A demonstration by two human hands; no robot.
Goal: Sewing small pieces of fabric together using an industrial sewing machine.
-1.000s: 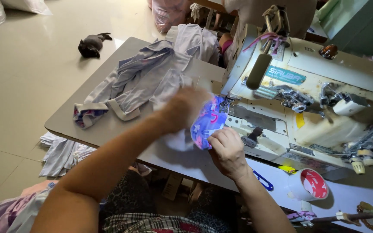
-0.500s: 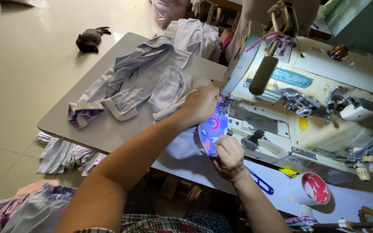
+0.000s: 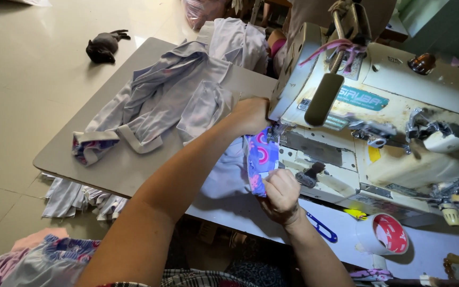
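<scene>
Nearest me, at six o'clock, my right hand (image 3: 280, 194) is clenched on the lower edge of a patterned fabric piece (image 3: 260, 159), blue and purple with pink rings, pinching it between thumb and curled fingers. That piece sits at the front of the sewing machine (image 3: 378, 133), running up toward the needle area, with pale lilac cloth joined to it at nine o'clock. Just beyond, my left hand (image 3: 251, 114) lies on the upper end of the same piece, pressed against the machine's side; its fingers are tucked out of sight, so I cannot tell whether they grip or only press. At four o'clock from my right hand I see blue-handled snips (image 3: 322, 229) on the table (image 3: 128, 170), and further that way a roll of tape (image 3: 383, 234) with a red core. At ten o'clock a heap of pale lilac garments (image 3: 160, 103) is spread over the table top. More cloth (image 3: 75, 196) hangs below its near edge. Farthest off, at eleven o'clock, a dark bundle (image 3: 103, 46) lies on the floor (image 3: 22, 95).
</scene>
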